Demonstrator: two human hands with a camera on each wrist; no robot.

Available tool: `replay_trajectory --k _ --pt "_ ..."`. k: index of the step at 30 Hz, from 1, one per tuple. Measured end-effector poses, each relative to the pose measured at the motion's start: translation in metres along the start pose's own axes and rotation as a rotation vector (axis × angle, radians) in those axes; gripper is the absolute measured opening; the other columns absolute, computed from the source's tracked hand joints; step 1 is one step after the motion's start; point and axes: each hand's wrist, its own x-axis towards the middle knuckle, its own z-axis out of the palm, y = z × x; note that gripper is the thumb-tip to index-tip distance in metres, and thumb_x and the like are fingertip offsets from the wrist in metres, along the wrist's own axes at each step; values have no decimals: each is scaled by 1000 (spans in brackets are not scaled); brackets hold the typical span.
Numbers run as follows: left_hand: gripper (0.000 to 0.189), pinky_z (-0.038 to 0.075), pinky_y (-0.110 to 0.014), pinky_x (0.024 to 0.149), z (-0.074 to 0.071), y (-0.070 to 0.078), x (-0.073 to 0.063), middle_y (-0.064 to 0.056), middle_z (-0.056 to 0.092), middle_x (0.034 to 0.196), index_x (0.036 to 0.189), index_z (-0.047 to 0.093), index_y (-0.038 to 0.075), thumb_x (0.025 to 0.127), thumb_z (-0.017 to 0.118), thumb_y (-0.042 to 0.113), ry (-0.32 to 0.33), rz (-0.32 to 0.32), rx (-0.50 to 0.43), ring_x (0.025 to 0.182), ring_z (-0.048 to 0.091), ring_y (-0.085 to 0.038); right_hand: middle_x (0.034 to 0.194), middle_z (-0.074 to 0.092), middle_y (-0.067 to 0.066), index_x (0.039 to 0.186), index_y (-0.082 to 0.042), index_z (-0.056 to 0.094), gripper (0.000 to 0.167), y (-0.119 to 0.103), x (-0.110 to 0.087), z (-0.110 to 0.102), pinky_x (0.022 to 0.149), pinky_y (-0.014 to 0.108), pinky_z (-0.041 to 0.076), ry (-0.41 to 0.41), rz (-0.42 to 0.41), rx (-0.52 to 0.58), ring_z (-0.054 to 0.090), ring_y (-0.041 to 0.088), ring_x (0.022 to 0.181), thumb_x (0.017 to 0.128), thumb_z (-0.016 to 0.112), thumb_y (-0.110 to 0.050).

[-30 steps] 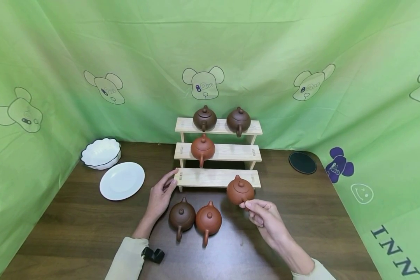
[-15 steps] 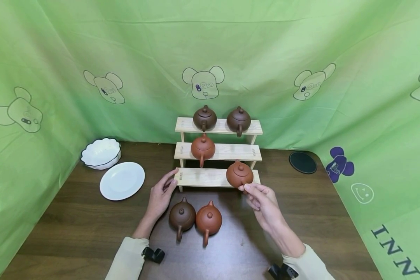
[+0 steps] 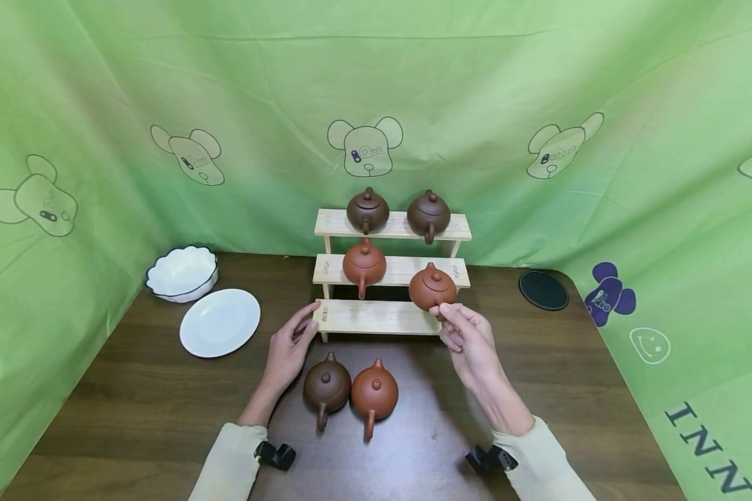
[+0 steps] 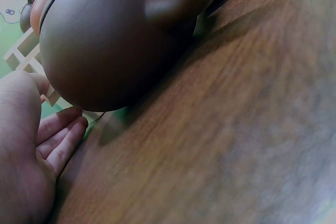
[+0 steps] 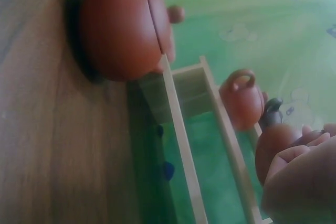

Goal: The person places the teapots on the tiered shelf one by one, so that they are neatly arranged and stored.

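Note:
My right hand (image 3: 475, 348) pinches the handle of a reddish-orange teapot (image 3: 432, 287), which is at the right part of the middle tier of a pale wooden stepped rack (image 3: 376, 317). Whether its base touches that tier I cannot tell. My left hand (image 3: 288, 348) touches the left end of the bottom tier, its fingers fairly straight. Just right of that hand a dark brown teapot (image 3: 326, 387) and another orange teapot (image 3: 374, 394) stand side by side on the table. In the left wrist view the brown teapot (image 4: 115, 40) looms large beside the left hand (image 4: 26, 145).
Two dark brown teapots, left (image 3: 367, 211) and right (image 3: 429, 213), stand on the top tier. An orange teapot (image 3: 364, 264) occupies the middle tier's left. A scalloped bowl (image 3: 183, 273) and white plate (image 3: 220, 323) sit at left, a black coaster (image 3: 544, 290) at right. Green cloth (image 3: 376, 83) hangs behind.
My right hand has carried the orange teapot up and away from me, from the bottom tier's front edge to the middle tier's right part. The left hand has stayed in place.

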Motion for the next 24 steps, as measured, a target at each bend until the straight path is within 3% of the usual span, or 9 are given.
replay_trajectory --k 5,15,20,24 --pt "38 55 -15 98 1 7 0 -17 73 144 151 71 16 114 66 25 6 -23 8 126 74 -19 86 77 -5 88 -14 81 40 2 9 1 59 23 8 26 -10 -7 25 3 55 111 53 3" --pt "39 58 -19 97 0 -26 2 -9 74 145 153 70 23 115 66 29 -9 -11 6 127 73 -12 85 76 -5 88 -14 80 34 9 28 3 58 22 13 64 -38 -88 30 -1 51 110 59 1" --pt "39 58 -18 95 1 -12 1 -17 76 140 152 70 17 114 66 27 -1 9 15 124 76 -20 88 74 -4 85 -14 76 34 10 37 3 57 20 15 80 -8 -93 28 2 52 111 59 0" --pt "39 57 -18 97 1 3 0 -17 76 139 152 70 17 115 65 28 4 -19 20 125 76 -23 88 72 -2 84 -13 75 33 9 43 3 55 19 16 81 -1 -97 28 2 52 111 59 -1"
